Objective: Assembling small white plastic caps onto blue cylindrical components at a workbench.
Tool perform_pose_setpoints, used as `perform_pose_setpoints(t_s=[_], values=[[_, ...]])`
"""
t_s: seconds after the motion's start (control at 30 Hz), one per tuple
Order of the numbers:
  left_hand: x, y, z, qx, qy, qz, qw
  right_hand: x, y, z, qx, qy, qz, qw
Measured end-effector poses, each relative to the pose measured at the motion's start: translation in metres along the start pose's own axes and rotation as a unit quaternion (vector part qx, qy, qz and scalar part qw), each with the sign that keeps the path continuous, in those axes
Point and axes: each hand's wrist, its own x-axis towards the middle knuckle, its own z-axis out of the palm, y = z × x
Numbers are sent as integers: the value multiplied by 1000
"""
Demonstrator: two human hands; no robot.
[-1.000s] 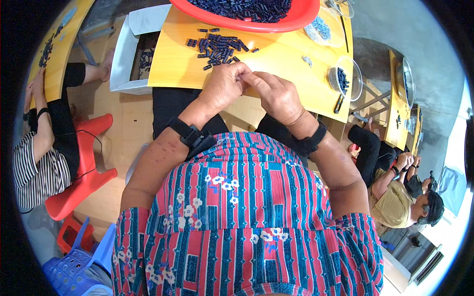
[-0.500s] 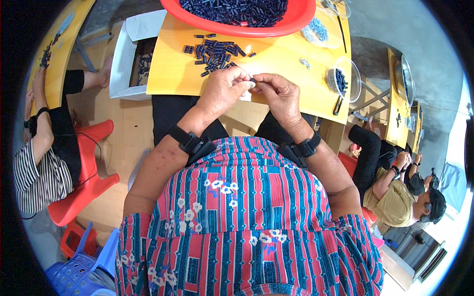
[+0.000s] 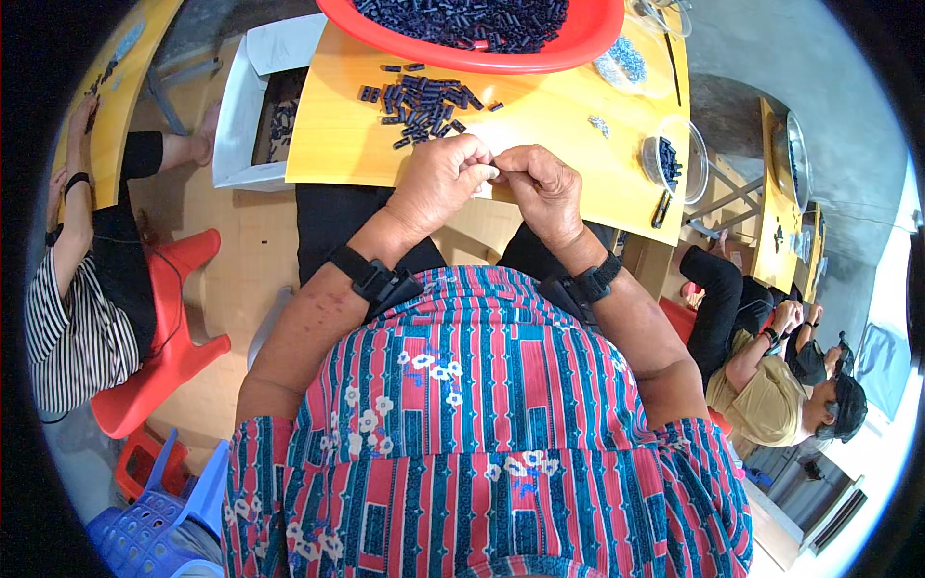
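My left hand (image 3: 438,183) and my right hand (image 3: 547,193) meet fingertip to fingertip just above the near edge of the yellow table. Both are closed in a pinch, thumb against forefinger. Between the tips a small black piece is held, almost wholly covered by the fingers now. Just beyond my left hand lies a loose pile of short black plastic pieces (image 3: 421,101). A big red basin (image 3: 472,62) full of similar dark pieces stands at the far side of the table.
On the yellow table (image 3: 337,144), a clear tub (image 3: 700,173) of black pieces stands right, near a small black tool (image 3: 661,209). Beyond it sits a dish of pale blue bits (image 3: 626,60). A white box (image 3: 231,144) is at the left. Other people work at both sides.
The black piece showed between my fingertips before and is now mostly hidden. My right fingers have curled in slightly, and the hands stay together at the table edge.
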Motion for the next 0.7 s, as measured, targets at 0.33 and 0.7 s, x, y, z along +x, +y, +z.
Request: perform_pose_setpoints(t_s=[0.33, 0.7], values=[[1, 7, -1, 33, 22, 24, 999, 10, 4, -5, 149, 42, 157, 975], [1, 13, -1, 47, 1, 9, 999, 68, 13, -15, -231, -12, -50, 972]])
